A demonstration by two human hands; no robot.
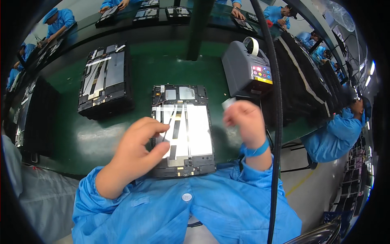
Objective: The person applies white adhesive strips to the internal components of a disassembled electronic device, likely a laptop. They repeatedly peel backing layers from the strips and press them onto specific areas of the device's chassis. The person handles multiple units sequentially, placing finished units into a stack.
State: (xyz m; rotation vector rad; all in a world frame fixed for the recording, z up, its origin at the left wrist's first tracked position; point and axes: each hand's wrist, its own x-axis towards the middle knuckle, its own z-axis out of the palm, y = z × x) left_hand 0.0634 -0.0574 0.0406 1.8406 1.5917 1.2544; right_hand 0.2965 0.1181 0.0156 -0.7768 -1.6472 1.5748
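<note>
An opened tablet (198, 130), its silver battery area, black cables and white strips showing, lies on the green bench right in front of me. My left hand (138, 152) hovers over its left side, thumb and fingers apart, with nothing between them. To the right of the tablet, my right hand (247, 122) is raised with its fingers pinched together. A small whitish piece of tape (228, 103) sticks out from those fingertips. Just beyond this hand stands a grey tape dispenser (239, 69) with a lit panel and a roll of tape on top.
A stack of opened tablets (103, 77) stands at the back left, another stack (30, 118) at the far left. Black stacked trays (302, 77) line the right side. A black cable (277, 122) hangs across the view. Co-workers in blue sit around; one (339, 132) is at right.
</note>
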